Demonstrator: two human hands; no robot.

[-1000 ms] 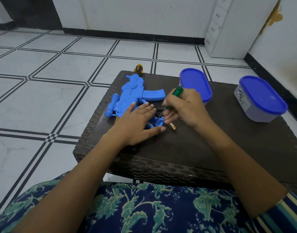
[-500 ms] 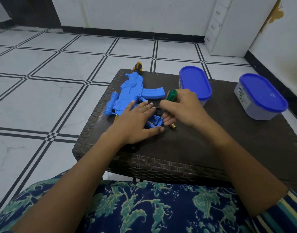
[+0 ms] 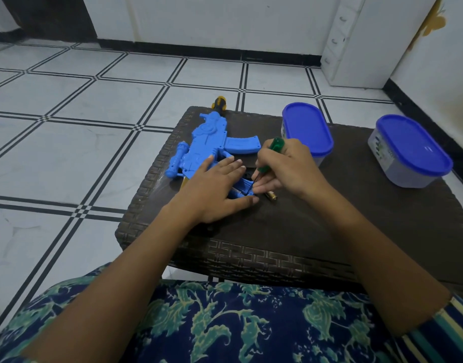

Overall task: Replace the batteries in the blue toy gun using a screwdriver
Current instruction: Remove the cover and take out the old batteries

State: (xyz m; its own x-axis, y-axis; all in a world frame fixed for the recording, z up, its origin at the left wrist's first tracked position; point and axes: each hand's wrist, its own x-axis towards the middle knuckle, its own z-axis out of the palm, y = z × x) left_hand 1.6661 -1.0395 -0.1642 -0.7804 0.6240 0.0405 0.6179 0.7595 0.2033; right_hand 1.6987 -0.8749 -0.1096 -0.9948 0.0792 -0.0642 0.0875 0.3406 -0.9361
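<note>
The blue toy gun [image 3: 208, 145] lies flat on the dark woven table [image 3: 330, 226], muzzle pointing away from me. My left hand [image 3: 214, 189] rests flat on the gun's rear part, fingers spread, pressing it down and hiding it. My right hand [image 3: 288, 169] grips a green-handled screwdriver [image 3: 275, 148], its thin shaft slanting down to the blue grip section beside my left fingertips. A gold battery [image 3: 271, 196] lies on the table just under my right hand.
Two lidded blue-topped plastic containers stand on the table, one [image 3: 306, 129] just beyond my right hand and one [image 3: 408, 150] at the far right. A yellow-and-black screwdriver handle [image 3: 219, 102] pokes over the table's far edge. Tiled floor lies to the left.
My right hand has tilted the green screwdriver slightly, its handle swinging left and then back right. My left hand has stayed pressed on the gun.
</note>
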